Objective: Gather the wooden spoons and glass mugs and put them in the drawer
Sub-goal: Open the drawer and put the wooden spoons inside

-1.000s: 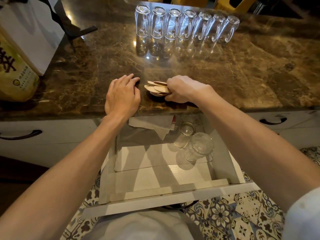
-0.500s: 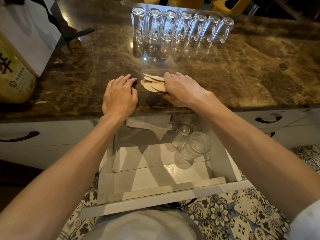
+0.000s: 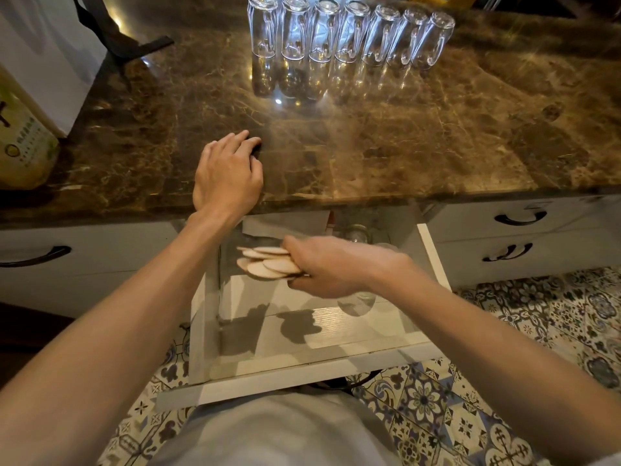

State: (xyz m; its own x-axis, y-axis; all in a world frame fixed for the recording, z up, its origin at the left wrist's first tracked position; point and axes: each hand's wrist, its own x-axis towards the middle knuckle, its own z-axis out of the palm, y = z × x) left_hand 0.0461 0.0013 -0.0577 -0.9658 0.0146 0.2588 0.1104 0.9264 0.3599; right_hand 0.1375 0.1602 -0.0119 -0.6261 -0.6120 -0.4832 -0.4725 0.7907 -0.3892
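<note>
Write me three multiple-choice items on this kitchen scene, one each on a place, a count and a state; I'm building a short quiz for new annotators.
1. Where are the wooden spoons?
A. Lying on the countertop
B. Held over the open drawer
C. On the floor

2. How many glass mugs stand in the row on the countertop?
A. Four
B. Seven
C. Ten

3. How do those mugs stand?
A. Upside down
B. Filled with water
C. Stacked in a pile

Answers:
1 B, since the right hand grips the bunch above the drawer.
2 B, since seven mugs stand side by side.
3 A, since their bases face up and their rims meet the stone.
</note>
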